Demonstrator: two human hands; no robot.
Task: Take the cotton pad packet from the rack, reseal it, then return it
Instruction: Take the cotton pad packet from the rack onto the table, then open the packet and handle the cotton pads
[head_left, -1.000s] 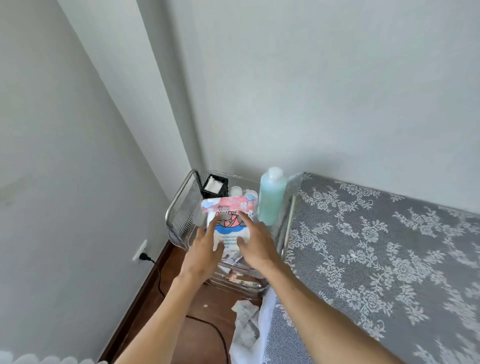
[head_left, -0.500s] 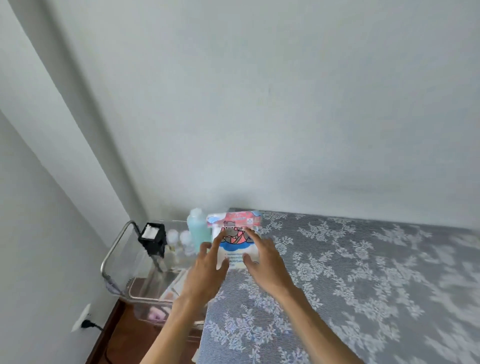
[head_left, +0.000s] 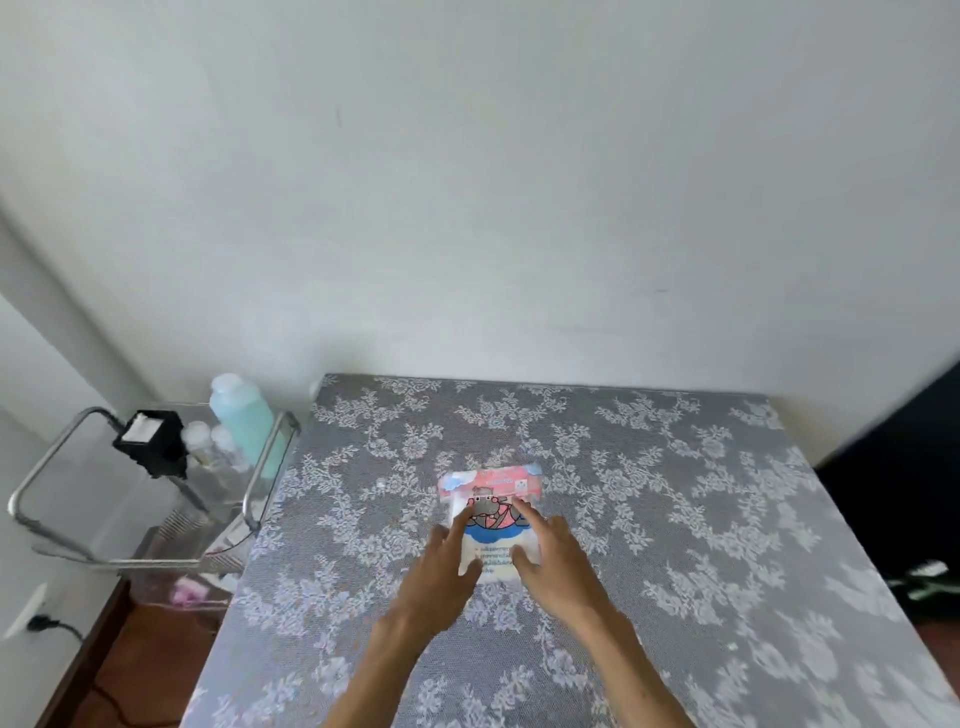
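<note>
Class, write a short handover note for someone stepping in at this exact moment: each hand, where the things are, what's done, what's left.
Left hand and right hand: both on the packet, fingers straight, thumbs at its lower edge.
Packet: flat on the lace-covered table, pink top strip toward the wall.
Rack: beside the table's left edge.
Done: packet out of the rack.
Left: press the seal shut, put it back.

My left hand (head_left: 441, 566) and right hand (head_left: 553, 558) reach toward twelve o'clock, forefingers extended, thumbs angled inward.
</note>
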